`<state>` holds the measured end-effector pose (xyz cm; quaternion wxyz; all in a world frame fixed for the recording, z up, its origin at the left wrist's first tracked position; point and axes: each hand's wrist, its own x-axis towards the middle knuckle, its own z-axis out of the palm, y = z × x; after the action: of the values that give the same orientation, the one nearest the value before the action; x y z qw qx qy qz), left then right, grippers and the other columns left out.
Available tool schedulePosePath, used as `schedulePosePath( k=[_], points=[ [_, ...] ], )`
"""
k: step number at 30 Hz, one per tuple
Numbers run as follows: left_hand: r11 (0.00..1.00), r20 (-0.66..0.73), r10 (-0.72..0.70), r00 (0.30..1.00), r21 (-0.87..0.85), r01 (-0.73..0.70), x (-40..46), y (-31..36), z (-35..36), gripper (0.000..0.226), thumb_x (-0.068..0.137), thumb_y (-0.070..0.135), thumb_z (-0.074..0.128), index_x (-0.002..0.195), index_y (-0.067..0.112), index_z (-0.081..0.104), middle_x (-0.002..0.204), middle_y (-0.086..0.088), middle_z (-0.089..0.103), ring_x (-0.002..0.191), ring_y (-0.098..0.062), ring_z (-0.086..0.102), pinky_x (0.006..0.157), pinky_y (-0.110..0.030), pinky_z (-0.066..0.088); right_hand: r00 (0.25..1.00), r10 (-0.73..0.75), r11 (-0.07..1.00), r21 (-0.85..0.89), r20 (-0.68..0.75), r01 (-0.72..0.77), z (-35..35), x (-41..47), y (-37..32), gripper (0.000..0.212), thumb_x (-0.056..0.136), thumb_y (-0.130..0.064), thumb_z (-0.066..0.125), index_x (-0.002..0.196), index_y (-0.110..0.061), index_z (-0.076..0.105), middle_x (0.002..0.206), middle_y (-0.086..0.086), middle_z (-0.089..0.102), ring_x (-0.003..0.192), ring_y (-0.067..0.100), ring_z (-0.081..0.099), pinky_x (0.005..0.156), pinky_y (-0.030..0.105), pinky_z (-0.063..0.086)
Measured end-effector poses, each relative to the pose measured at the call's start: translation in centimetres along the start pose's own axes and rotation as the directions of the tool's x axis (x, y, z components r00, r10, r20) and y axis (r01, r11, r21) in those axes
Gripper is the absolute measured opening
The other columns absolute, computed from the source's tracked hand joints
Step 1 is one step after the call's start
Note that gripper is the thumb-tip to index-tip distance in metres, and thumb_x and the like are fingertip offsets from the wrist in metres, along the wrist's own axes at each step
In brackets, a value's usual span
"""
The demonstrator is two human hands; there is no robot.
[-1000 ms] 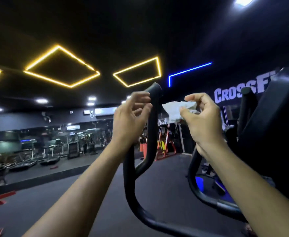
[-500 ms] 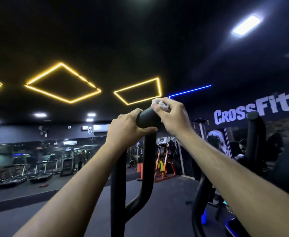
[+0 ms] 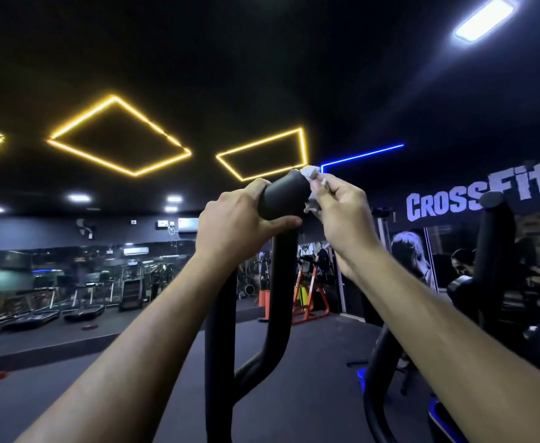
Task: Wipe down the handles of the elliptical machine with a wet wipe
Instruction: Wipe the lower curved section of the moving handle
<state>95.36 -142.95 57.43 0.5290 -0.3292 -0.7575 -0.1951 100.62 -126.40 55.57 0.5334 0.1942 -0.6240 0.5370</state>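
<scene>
The elliptical's black left handle [image 3: 283,199] rises in the middle of the head view, its rounded top end at hand height. My left hand [image 3: 236,223] grips the handle just below that top, thumb across the front. My right hand [image 3: 342,209] pinches a crumpled white wet wipe [image 3: 313,174] and holds it against the right side of the handle's top end. Most of the wipe is hidden behind my fingers. The elliptical's second black handle [image 3: 494,238] stands upright at the right.
The elliptical's curved black frame tube [image 3: 377,362] and a blue part [image 3: 435,410] sit low at the right. Treadmills [image 3: 80,311] line the mirrored wall at the left, an orange rack [image 3: 307,302] stands behind the handle, and dark floor [image 3: 310,378] spreads below.
My right hand brought the wipe from open air onto the top of the left handle, then shifted it to the right side. My left hand closed round the handle. The view tilted upward.
</scene>
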Motion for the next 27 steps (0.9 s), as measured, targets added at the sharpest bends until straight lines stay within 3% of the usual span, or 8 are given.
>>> schedulePosePath(
  k=[3,5,8,13,18,21,23,27],
  points=[
    [1.000,-0.008,-0.009,1.000,0.001,0.009,0.0,-0.1,0.1,0.079,0.068,0.093,0.049,0.123,0.038,0.057,0.098,0.007,0.069,0.087,-0.020,0.067,0.074,-0.038,0.057,0.980,-0.175,0.980,-0.109,-0.089,0.166,0.4,-1.3,-0.4,0.026,0.105,-0.022,0.054,0.119,-0.029,0.074,0.112,-0.016,0.073,0.106,0.001,0.064,0.089,0.015,0.052],
    [1.000,-0.009,-0.010,1.000,-0.002,0.010,-0.1,0.0,0.0,0.077,0.070,0.091,0.053,0.125,0.038,0.057,0.098,0.007,0.070,0.088,-0.020,0.067,0.074,-0.037,0.056,0.978,-0.194,0.971,-0.160,-0.076,0.180,0.7,-0.2,-0.8,0.026,0.105,-0.018,0.053,0.115,-0.024,0.075,0.113,-0.015,0.072,0.108,0.002,0.063,0.096,0.020,0.053],
    [1.000,0.004,-0.010,1.000,-0.008,0.010,-0.2,-0.1,-0.2,0.078,0.072,0.090,0.056,0.130,0.038,0.055,0.102,0.006,0.070,0.091,-0.020,0.067,0.078,-0.039,0.057,0.999,-0.048,0.997,-0.054,0.002,0.048,1.2,1.7,-1.0,0.027,0.105,-0.022,0.050,0.112,-0.022,0.075,0.112,-0.009,0.072,0.110,0.008,0.063,0.099,0.032,0.052],
    [1.000,0.018,-0.009,1.000,-0.025,0.009,-0.5,0.3,-0.6,0.072,0.076,0.083,0.062,0.129,0.035,0.056,0.095,0.010,0.063,0.089,-0.019,0.065,0.073,-0.036,0.052,0.998,0.063,0.998,0.021,0.005,-0.063,-0.1,-0.4,0.1,0.031,0.106,-0.028,0.050,0.089,-0.020,0.074,0.075,-0.003,0.054,0.077,0.018,0.046,0.086,0.047,0.052],
    [0.999,0.053,-0.001,0.999,-0.047,0.004,-0.5,0.2,-0.7,0.072,0.077,0.081,0.063,0.130,0.033,0.056,0.100,0.009,0.067,0.090,-0.015,0.066,0.076,-0.036,0.056,0.990,-0.118,0.981,-0.167,-0.075,0.104,1.0,-0.5,-0.8,0.025,0.106,-0.025,0.051,0.113,-0.029,0.075,0.108,-0.017,0.070,0.098,0.002,0.061,0.088,0.017,0.051],
    [0.987,0.098,0.014,0.995,-0.159,0.002,-0.7,0.0,-1.2,0.068,0.081,0.071,0.070,0.136,0.033,0.056,0.104,0.013,0.064,0.097,-0.011,0.063,0.084,-0.034,0.055,0.996,0.088,0.996,-0.036,0.017,-0.087,1.4,1.9,-1.4,0.030,0.108,-0.026,0.044,0.114,-0.020,0.073,0.113,-0.004,0.073,0.110,0.012,0.066,0.084,0.021,0.053],
    [0.969,0.112,0.002,0.994,-0.244,0.026,-1.0,-0.5,-1.5,0.061,0.085,0.067,0.070,0.136,0.035,0.058,0.105,0.014,0.064,0.100,-0.011,0.062,0.088,-0.034,0.053,0.978,0.189,0.975,0.107,0.085,-0.197,1.1,1.8,-1.2,0.032,0.109,-0.023,0.043,0.108,-0.018,0.074,0.096,-0.006,0.073,0.094,0.009,0.067,0.075,0.020,0.052],
    [0.912,0.096,-0.069,0.993,-0.397,0.102,-1.4,-1.3,-1.2,0.045,0.096,0.070,0.052,0.122,0.037,0.067,0.102,0.010,0.072,0.099,-0.014,0.065,0.085,-0.037,0.051,0.996,0.084,0.990,-0.118,0.018,-0.081,-0.8,-0.1,-0.5,0.025,0.105,-0.020,0.053,0.102,-0.027,0.077,0.081,-0.008,0.069,0.075,0.009,0.062,0.078,0.029,0.056]
  ],
)
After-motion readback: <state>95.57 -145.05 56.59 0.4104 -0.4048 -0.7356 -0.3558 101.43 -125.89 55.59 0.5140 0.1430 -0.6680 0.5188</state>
